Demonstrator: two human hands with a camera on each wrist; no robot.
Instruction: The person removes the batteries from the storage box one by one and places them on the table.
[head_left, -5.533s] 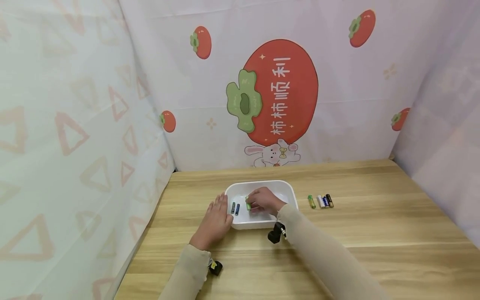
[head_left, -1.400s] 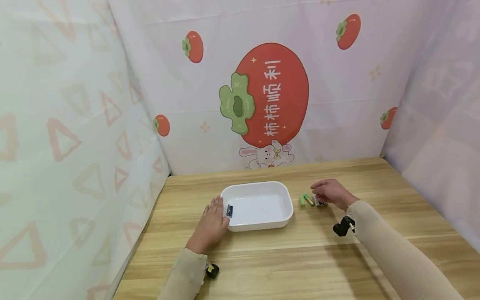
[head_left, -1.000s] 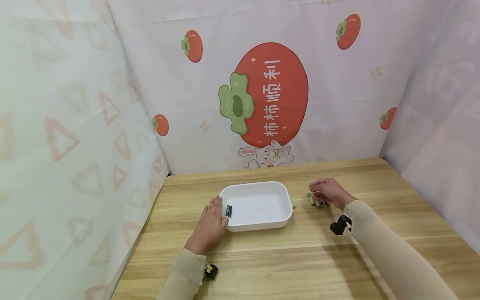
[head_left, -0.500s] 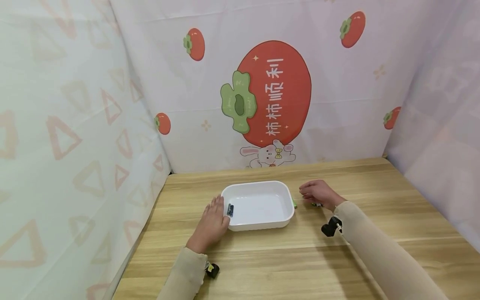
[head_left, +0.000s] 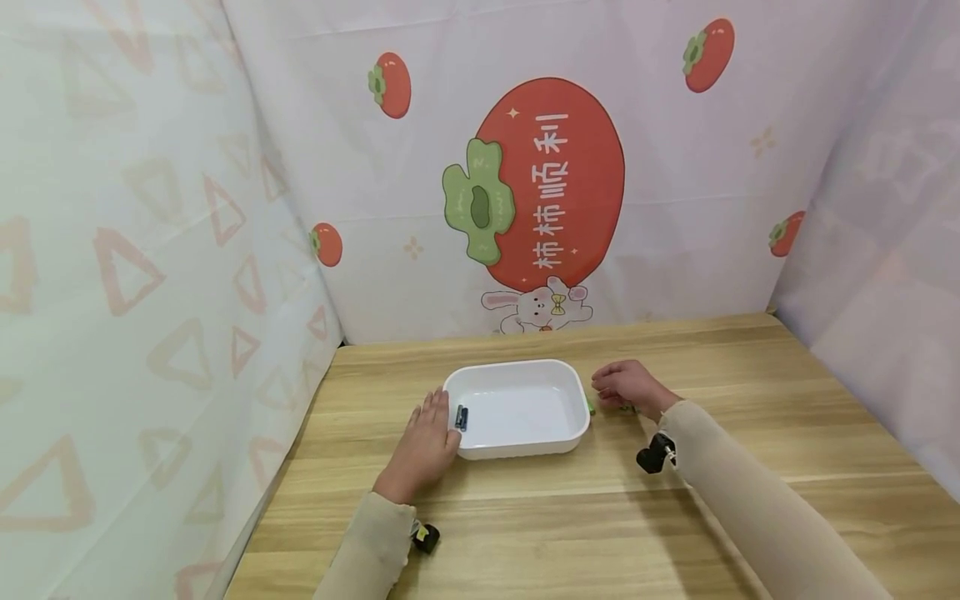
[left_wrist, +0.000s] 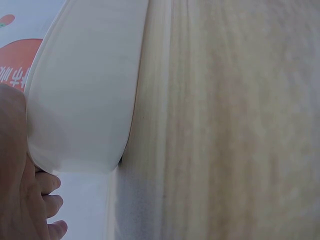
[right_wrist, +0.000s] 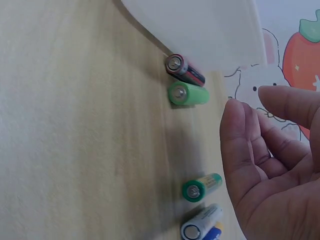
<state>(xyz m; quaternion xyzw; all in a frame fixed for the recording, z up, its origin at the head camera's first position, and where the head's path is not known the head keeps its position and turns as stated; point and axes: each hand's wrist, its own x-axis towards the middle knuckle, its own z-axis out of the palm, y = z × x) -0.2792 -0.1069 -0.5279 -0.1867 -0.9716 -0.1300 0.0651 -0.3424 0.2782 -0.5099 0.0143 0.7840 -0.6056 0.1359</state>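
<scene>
Beige sleeves [head_left: 371,546] lie on the near side of the white tray [head_left: 525,451], each with a small black device [head_left: 426,538] at the wrist, above a wood-grain tabletop [head_left: 525,533]. We see the left hand [head_left: 423,442] at the tray's left end, its fingers straight, nearly together, touching the end. Inside the tray, at that same end, we find two dark batteries [head_left: 463,418] side by side.

The right hand [head_left: 630,387] hovers to the right of the tray; the right wrist view shows us its thumb and fingers apart, the fingers loosely bent around air. Just beside the tray's right end lie a black-and-red battery [right_wrist: 189,74] and, next to it, a light green battery [right_wrist: 192,95]. Farther right of the tray we make out a green-and-yellow battery [right_wrist: 202,187], then a white battery [right_wrist: 203,221] with a blue battery [right_wrist: 214,233] partly hidden behind it.

Beyond the tray stands a pale cloth backdrop [head_left: 690,250], on which we see a printed rabbit [head_left: 540,308] below a large red persimmon [head_left: 592,183].
</scene>
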